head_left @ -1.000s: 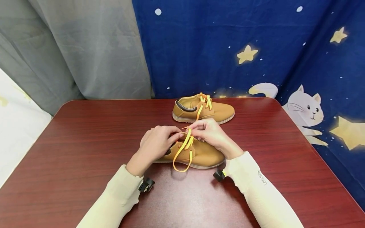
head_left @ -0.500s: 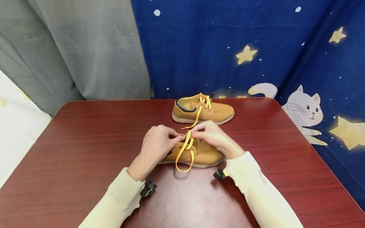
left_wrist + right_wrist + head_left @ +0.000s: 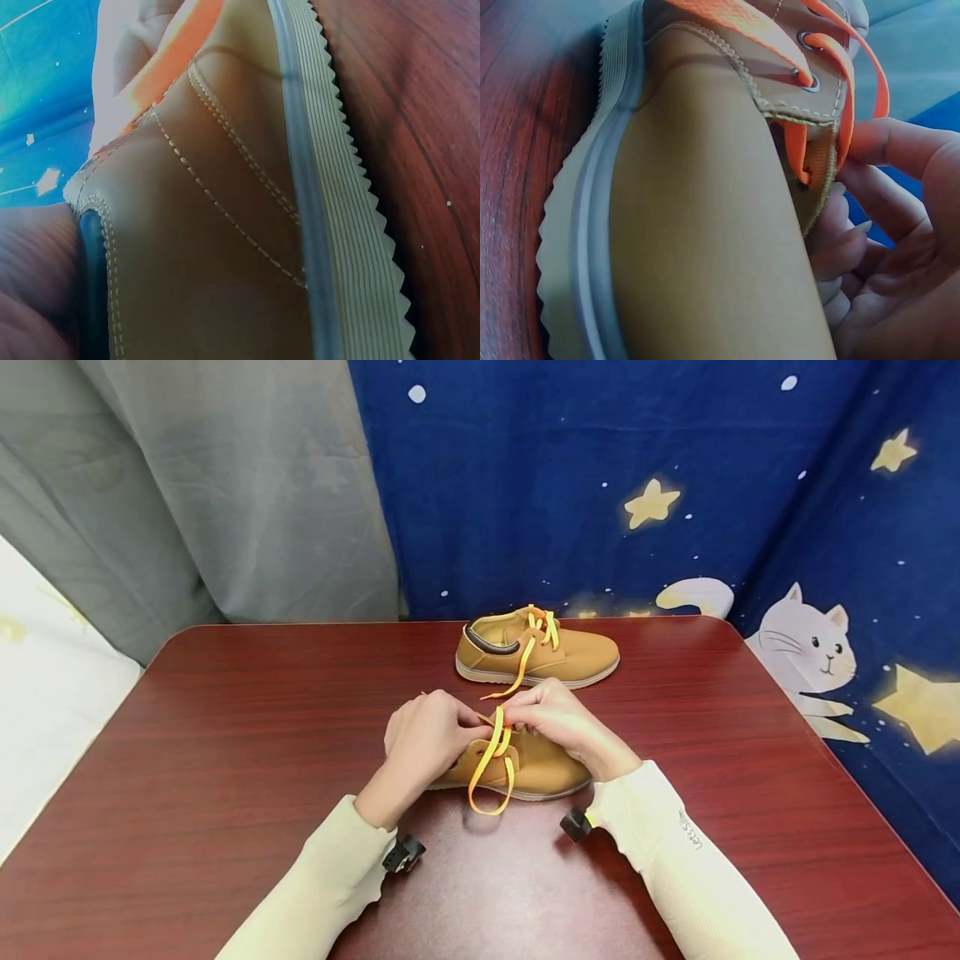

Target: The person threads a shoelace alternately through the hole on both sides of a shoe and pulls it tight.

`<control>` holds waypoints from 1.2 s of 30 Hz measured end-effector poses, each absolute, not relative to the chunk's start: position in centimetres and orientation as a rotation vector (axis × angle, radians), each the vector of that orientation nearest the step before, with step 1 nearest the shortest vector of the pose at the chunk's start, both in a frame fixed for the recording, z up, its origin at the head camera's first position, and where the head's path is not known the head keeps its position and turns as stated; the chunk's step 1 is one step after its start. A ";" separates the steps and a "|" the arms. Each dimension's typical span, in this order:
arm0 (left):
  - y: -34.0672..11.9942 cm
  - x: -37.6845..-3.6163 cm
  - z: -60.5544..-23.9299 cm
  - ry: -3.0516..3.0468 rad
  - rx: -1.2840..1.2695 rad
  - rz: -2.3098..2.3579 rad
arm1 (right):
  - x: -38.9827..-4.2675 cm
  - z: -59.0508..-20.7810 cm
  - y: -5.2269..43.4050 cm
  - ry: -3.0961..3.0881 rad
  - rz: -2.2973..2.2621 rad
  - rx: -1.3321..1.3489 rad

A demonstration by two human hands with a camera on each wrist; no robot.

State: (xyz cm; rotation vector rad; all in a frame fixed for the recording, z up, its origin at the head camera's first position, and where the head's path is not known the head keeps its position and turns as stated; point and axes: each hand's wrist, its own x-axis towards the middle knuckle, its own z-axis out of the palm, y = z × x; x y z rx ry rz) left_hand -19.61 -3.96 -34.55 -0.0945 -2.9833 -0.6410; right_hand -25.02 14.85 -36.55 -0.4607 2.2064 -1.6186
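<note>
on the counter (image 3: pixel 225 735), your hands, left (image 3: pixel 420 739) and right (image 3: pixel 558 718), are both pinching the soft, floppy lace (image 3: pixel 495 752) near the shoe's (image 3: pixel 540 768) eyelets.

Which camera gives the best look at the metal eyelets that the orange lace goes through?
The right wrist view: the eyelets show close up with the orange lace threaded through them. The head view shows the near shoe too small to make them out; the left wrist view shows only its side.
</note>
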 end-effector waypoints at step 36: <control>-5.4 -19.7 -33.5 -3.033 -0.308 -0.892 | -26.6 -36.2 18.1 2.362 -1.168 -1.122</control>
